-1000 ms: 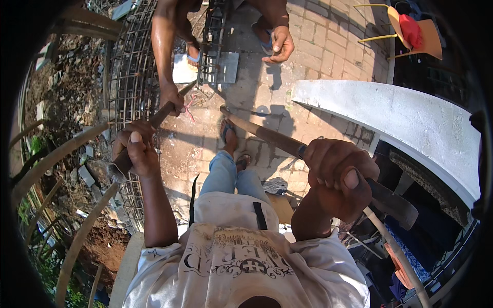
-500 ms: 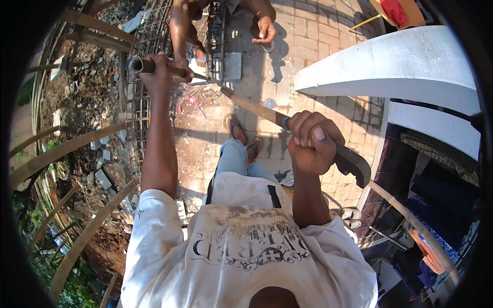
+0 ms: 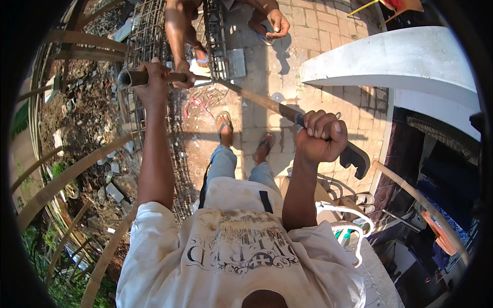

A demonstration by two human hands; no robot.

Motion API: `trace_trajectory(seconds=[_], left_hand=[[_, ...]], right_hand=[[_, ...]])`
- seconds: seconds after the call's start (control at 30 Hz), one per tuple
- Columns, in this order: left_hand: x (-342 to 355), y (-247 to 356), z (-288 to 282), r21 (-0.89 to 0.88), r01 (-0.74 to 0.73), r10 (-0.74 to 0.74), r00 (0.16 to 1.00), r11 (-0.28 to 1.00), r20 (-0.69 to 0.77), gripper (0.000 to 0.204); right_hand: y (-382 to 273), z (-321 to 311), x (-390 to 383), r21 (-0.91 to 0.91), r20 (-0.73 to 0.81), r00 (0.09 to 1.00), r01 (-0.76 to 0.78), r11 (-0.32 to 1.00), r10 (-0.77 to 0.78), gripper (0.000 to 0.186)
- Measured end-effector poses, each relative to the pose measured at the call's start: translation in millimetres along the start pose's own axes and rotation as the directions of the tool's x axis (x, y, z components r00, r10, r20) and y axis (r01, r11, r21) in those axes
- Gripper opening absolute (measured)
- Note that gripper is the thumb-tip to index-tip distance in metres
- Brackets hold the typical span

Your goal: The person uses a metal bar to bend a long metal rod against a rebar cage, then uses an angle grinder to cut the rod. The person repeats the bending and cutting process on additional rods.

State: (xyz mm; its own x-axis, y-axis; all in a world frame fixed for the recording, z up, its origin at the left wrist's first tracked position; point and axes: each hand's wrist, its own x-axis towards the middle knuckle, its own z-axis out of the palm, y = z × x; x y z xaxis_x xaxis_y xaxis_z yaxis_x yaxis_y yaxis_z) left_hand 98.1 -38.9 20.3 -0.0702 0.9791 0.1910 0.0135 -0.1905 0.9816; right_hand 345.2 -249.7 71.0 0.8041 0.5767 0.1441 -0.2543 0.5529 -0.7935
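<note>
My left hand (image 3: 152,83) is closed around a dark metal pipe (image 3: 134,78), its hollow end pointing left. Toward its right end, a co-worker's hand (image 3: 184,75) also grips it, and a thinner end reaches toward the rebar cage. My right hand (image 3: 322,137) wraps round the dark grip of a long, flat, rusty-brown tool (image 3: 259,102). A notched, hooked dark end (image 3: 358,160) sticks out past my fist. The tool's far tip appears to meet the thin end of the pipe by the cage; whether they touch I cannot tell.
A rebar cage (image 3: 214,31) stands between the co-worker's legs, another (image 3: 137,46) runs along the left. Bamboo poles (image 3: 77,172) and rubble (image 3: 115,192) lie left. Right are a white curved wall (image 3: 390,56), slippers (image 3: 364,200) and a white chair (image 3: 354,226).
My feet have moved apart. The far tip of the tool in my right hand has come closer to the pipe's thin end. The white chair has come into view at my right.
</note>
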Motion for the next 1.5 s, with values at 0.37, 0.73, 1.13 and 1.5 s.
trace_trajectory(seconds=[0.37, 0.73, 1.13, 1.5], left_hand=[[2, 4, 8, -0.052, 0.018, -0.013, 0.995, 0.998, 0.101, 0.031], [-1, 4, 17, 0.016, -0.003, 0.002, 0.997, 1.0, 0.072, 0.031], [-7, 4, 34, -0.012, 0.034, -0.031, 0.985, 0.999, 0.172, 0.029], [-9, 4, 13, -0.005, 0.07, -0.064, 0.937, 0.998, 0.343, 0.032]], right_hand=[[5, -30, -9, 0.099, -0.527, 0.85, 0.031, 0.995, 0.026, 0.036], [-6, -54, -18, 0.111, -0.703, 0.711, 0.055, 0.992, 0.039, 0.033], [33, -9, -82, -0.184, -0.446, 0.872, 0.131, 0.974, -0.202, 0.009], [26, -117, -86, -0.087, -0.552, 0.828, -0.173, 0.981, 0.097, 0.034]])
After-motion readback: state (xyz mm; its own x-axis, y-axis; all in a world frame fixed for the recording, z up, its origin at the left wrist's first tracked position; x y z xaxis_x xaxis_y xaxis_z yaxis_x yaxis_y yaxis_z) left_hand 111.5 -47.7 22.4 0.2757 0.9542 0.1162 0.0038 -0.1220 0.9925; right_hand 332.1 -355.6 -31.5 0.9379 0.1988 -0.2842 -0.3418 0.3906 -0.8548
